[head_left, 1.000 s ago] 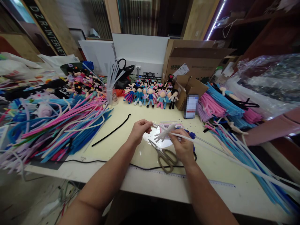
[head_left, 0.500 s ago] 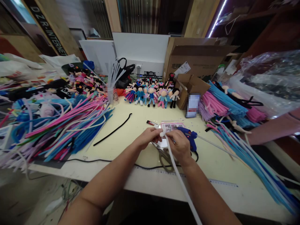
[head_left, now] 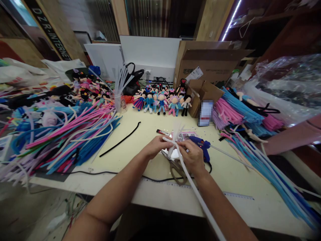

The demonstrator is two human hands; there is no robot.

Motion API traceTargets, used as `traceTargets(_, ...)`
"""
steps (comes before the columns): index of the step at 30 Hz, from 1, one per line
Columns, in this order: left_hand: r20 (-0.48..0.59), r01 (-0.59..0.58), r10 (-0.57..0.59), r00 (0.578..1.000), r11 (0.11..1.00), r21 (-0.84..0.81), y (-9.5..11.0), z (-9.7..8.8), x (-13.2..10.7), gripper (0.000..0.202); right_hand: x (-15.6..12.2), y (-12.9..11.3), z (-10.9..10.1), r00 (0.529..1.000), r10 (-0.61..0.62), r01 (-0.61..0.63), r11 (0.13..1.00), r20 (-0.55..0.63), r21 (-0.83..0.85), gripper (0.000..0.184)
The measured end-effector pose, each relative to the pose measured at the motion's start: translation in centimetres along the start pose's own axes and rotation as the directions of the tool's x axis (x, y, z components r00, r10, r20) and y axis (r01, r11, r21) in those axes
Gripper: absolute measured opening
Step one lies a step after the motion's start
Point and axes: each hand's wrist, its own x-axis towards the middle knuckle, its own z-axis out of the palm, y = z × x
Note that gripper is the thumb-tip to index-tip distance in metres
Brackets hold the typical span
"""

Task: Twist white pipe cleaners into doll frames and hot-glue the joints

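Pinching a blurred white bundle [head_left: 176,134] above the table [head_left: 233,177], the left hand [head_left: 159,146] meets the right hand [head_left: 192,153], its fingertips drawn together on a white strip [head_left: 193,184]. The bundle stands between them, its long axis pointing away from the wearer; the strip trails back toward the wearer, nearer the right hand. Scissors [head_left: 173,162] lie below.

Scissors [head_left: 173,164] partly hidden by the right hand [head_left: 195,156], white strip [head_left: 200,197] cut off below, phone screen [head_left: 206,113] pixelated
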Motion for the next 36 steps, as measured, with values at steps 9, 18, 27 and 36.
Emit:
traceTargets(9,-0.019,-0.051,0.053,0.998,0.995,0.086,0.9,0.5,-0.4,0.036,0.2,0.1,-0.2,0.961,0.270,-0.276,0.942,0.056,0.192,0.015)
traceTargets(18,0.029,-0.162,0.160,0.987,0.953,0.258,0.9,0.4,-0.5,0.026,0.7,-0.3,-0.1,0.842,0.493,-0.537,0.723,0.222,0.435,0.022)
traceTargets(27,0.027,-0.217,0.226,0.974,0.890,0.401,0.9,0.1,-0.6,0.022,0.9,0.1,0.0,0.812,0.516,-0.578,0.646,0.272,0.499,0.019)
traceTargets(36,0.134,-0.426,0.414,0.900,0.773,0.470,1.4,0.3,-0.6,0.012,1.1,-0.2,-0.4,0.824,0.499,-0.566,0.689,0.269,0.453,0.016)
